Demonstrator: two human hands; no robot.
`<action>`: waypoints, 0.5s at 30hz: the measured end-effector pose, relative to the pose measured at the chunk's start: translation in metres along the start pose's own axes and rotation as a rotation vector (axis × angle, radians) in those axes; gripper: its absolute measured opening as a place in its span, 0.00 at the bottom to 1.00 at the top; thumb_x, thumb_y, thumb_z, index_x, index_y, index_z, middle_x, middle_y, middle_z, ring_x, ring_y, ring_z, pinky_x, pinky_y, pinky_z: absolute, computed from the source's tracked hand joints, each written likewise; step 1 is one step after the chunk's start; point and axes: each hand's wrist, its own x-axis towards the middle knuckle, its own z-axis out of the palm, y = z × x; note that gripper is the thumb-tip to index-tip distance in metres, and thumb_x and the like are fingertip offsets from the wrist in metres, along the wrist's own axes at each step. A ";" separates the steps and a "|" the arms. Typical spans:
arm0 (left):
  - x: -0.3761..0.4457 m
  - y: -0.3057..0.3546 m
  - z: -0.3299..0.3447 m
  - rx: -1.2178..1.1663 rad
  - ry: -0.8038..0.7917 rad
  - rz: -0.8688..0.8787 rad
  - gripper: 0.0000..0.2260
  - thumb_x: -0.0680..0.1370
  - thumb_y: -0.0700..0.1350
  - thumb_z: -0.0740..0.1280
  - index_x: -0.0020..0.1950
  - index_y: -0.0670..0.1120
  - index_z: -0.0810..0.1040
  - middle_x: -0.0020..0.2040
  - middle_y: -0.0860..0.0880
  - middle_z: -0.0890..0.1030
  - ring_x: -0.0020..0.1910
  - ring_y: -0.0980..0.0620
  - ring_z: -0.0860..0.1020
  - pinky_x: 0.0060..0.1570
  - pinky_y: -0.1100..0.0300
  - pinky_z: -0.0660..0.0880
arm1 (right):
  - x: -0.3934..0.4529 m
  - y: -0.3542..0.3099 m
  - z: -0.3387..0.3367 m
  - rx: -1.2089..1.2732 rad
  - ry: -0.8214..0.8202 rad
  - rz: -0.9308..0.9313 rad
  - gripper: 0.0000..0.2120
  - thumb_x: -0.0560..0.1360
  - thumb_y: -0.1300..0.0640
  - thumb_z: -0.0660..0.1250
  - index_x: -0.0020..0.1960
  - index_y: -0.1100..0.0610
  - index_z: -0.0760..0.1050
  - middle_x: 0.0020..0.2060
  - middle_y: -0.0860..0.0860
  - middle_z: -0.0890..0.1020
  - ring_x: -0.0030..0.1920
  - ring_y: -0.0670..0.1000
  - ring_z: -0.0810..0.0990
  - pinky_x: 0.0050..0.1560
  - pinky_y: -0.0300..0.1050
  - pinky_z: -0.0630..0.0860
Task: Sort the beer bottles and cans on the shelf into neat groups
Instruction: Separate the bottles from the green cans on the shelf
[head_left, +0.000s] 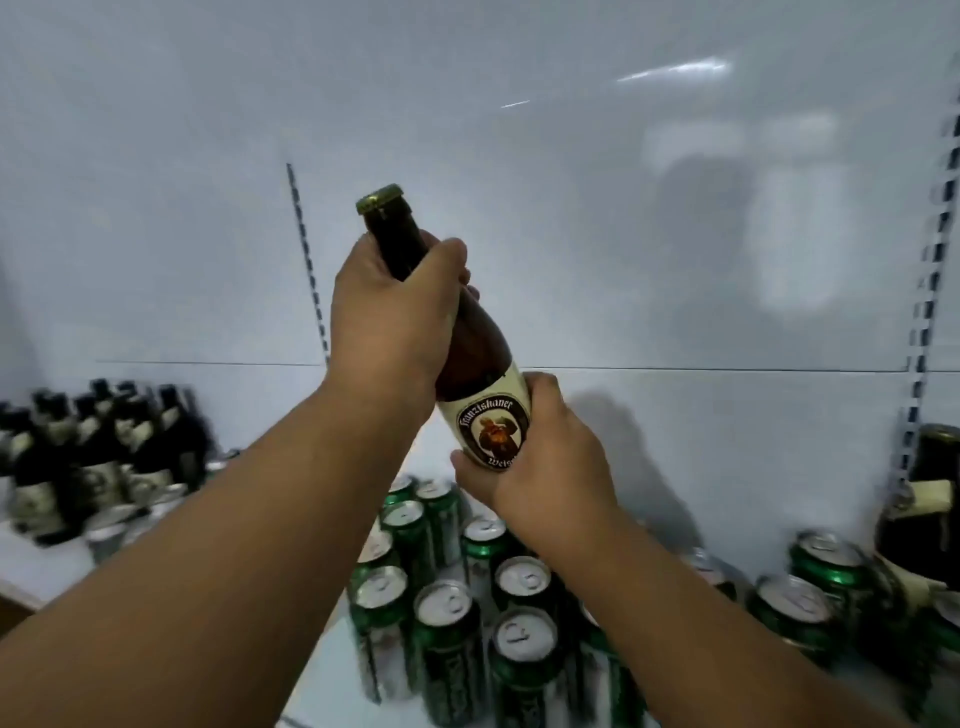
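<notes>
Above the shelf (332, 670), both hands hold one bottle (470, 332) in the air, tilted with its cap toward the upper left. Left hand (395, 317) wraps the neck and shoulder, fingers curled round the far side, thumb laid across the front. Right hand (545, 457) grips the lower body, thumb under the label (491, 423) and fingers round the back. Brown glass, smooth and glossy, narrows to a gold crimped cap (380, 197). The cream label carries a dark oval with a monk figure and Gothic lettering that reads roughly "Franziskaner"; "Weiss" begins below and the hand cuts it off.

Beneath the hands, green cans (447, 623) with silver pull-tab tops stand upright, packed close; their print is too blurred to read. More green cans (826, 577) stand to the right, beside a dark bottle (930, 525) with a pale label. Far left, a cluster of dark bottles (98, 452) stands upright, blurred. Behind everything runs a plain white back panel (571, 208) with slotted uprights.
</notes>
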 end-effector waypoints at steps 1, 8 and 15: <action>0.000 0.005 -0.024 0.001 0.039 -0.003 0.04 0.75 0.42 0.69 0.45 0.50 0.75 0.36 0.49 0.83 0.40 0.48 0.84 0.49 0.43 0.82 | -0.004 -0.014 0.017 0.019 -0.046 -0.029 0.30 0.64 0.42 0.77 0.58 0.46 0.64 0.49 0.45 0.78 0.49 0.48 0.79 0.48 0.45 0.81; 0.000 0.039 -0.202 0.132 0.253 0.060 0.04 0.76 0.41 0.67 0.45 0.50 0.75 0.34 0.49 0.82 0.40 0.47 0.84 0.49 0.43 0.82 | -0.047 -0.131 0.146 0.171 -0.250 -0.173 0.29 0.63 0.43 0.77 0.56 0.46 0.65 0.44 0.43 0.76 0.45 0.48 0.79 0.41 0.42 0.80; 0.017 0.051 -0.381 0.233 0.397 0.083 0.04 0.76 0.40 0.67 0.46 0.48 0.74 0.34 0.49 0.81 0.35 0.49 0.83 0.38 0.53 0.82 | -0.087 -0.238 0.297 0.329 -0.377 -0.223 0.32 0.63 0.43 0.78 0.60 0.46 0.66 0.45 0.42 0.77 0.45 0.44 0.80 0.41 0.40 0.81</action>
